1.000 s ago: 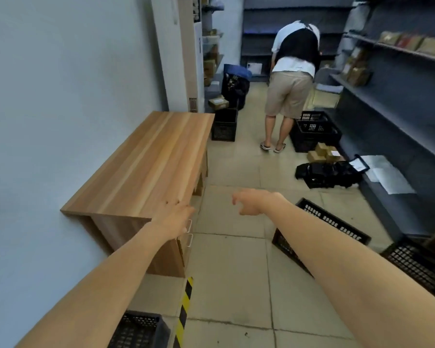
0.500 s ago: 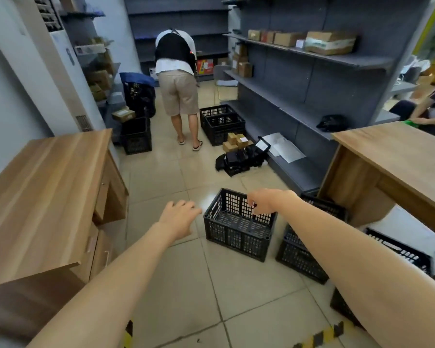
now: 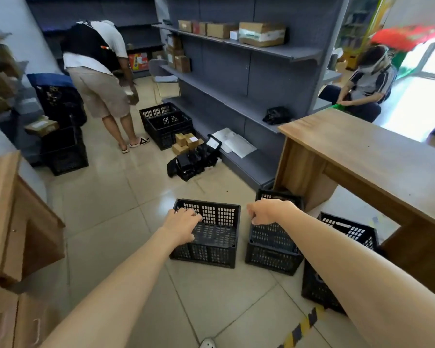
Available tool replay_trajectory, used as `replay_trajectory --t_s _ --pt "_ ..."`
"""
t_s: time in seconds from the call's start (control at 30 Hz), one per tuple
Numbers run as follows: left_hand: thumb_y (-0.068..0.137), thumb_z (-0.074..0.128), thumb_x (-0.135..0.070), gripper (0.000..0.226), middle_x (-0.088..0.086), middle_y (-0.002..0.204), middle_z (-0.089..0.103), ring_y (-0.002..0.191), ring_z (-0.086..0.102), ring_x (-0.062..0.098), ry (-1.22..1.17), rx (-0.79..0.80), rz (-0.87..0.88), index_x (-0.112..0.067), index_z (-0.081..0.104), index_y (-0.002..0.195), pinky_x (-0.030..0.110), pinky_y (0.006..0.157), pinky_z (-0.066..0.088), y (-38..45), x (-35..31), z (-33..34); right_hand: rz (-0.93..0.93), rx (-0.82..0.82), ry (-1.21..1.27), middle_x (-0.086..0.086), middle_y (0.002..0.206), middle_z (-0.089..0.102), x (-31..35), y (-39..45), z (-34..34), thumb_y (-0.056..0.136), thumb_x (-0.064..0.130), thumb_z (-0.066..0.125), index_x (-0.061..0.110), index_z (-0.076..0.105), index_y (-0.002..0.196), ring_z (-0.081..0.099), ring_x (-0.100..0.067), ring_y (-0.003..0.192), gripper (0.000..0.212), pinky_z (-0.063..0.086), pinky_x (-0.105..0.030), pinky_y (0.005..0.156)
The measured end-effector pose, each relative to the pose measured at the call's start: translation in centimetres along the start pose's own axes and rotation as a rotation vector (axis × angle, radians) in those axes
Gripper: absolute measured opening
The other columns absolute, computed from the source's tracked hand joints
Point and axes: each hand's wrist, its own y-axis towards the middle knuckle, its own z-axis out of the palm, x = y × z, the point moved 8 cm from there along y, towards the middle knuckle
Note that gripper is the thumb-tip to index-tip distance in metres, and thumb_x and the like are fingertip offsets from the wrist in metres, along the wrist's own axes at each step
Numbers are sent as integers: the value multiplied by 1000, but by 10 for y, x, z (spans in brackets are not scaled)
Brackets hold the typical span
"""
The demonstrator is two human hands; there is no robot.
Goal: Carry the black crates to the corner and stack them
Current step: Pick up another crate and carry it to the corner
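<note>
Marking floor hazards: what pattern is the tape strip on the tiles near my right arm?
Yellow and black diagonal stripes on the tape strip, seen in the head view.

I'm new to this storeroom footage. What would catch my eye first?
Two bare forearms reach in, the left hand over an empty black crate on the tiled floor and the right hand above a second crate. Behind, a standing person bends beside grey shelving.
</note>
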Motion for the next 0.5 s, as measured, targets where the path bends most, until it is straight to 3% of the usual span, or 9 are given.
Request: replay_trajectory --t_s 0.1,0.3,0.5 --pt "90 60 -31 57 0 143 43 131 42 24 -21 7 14 -26 41 143 42 104 36 45 25 -6 38 12 -1 -12 133 56 -14 33 -30 99 21 51 10 51 134 53 -31 121 37 43 -38 96" --pt "90 59 -29 52 -2 140 47 128 44 22 -19 7 -7 -28 42 140 41 101 38 123 84 -21 28 -165 130 -9 129 58 -11 110 -103 95 23 44 20 52 129 56 -31 115 36 47 -42 94" --pt "90 60 -30 53 0 140 48 127 45 24 -112 36 47 -28 43 140 44 104 38 186 73 -17 32 -59 131 -9 126 60 -29 169 -89 95 22 45 18 54 126 58 -31 112 33 48 -46 96"
